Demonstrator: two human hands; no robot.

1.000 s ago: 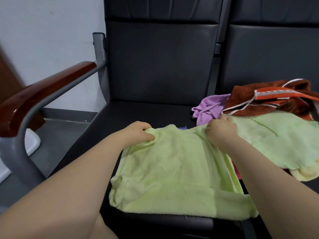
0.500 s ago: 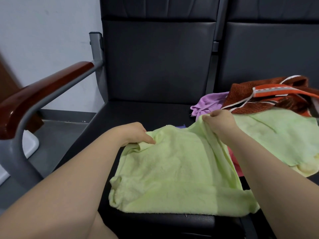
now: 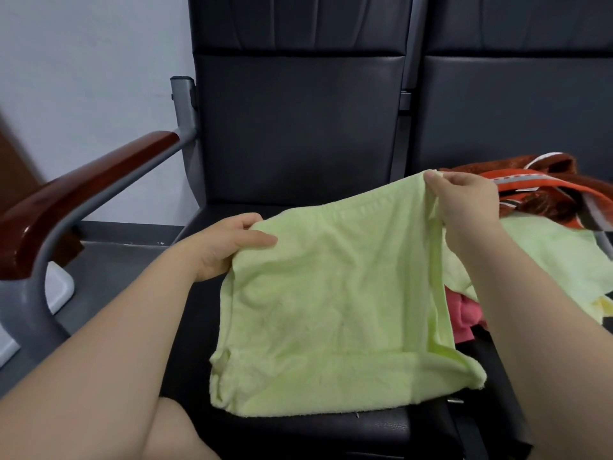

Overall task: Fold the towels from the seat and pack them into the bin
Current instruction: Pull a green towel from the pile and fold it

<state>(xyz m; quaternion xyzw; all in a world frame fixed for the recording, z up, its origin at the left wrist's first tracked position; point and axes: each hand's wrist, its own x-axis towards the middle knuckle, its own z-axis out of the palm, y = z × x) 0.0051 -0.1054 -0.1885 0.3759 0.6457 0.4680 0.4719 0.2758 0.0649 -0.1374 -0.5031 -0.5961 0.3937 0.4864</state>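
A light green towel (image 3: pixel 331 303) hangs lifted over the black seat (image 3: pixel 381 426), its lower edge still lying on the cushion. My left hand (image 3: pixel 229 244) grips its upper left corner, thumb on top. My right hand (image 3: pixel 464 200) pinches the upper right corner and holds it higher than the left. To the right lies a heap of towels: a second light green one (image 3: pixel 547 257), a brown and orange striped one (image 3: pixel 530 187), a pink one (image 3: pixel 462 317) and a pale yellow one (image 3: pixel 600 307). No bin is in view.
A dark backrest (image 3: pixel 298 127) stands behind the towel, and a second seat (image 3: pixel 514 104) adjoins on the right. A grey metal arm with a brown wooden armrest (image 3: pixel 76 200) runs along the left. Grey floor (image 3: pixel 109 267) and a white wall (image 3: pixel 93 78) lie beyond it.
Both hands have raised the green towel's far edge off the seat, the right hand higher. The purple towel is now hidden behind the lifted cloth.
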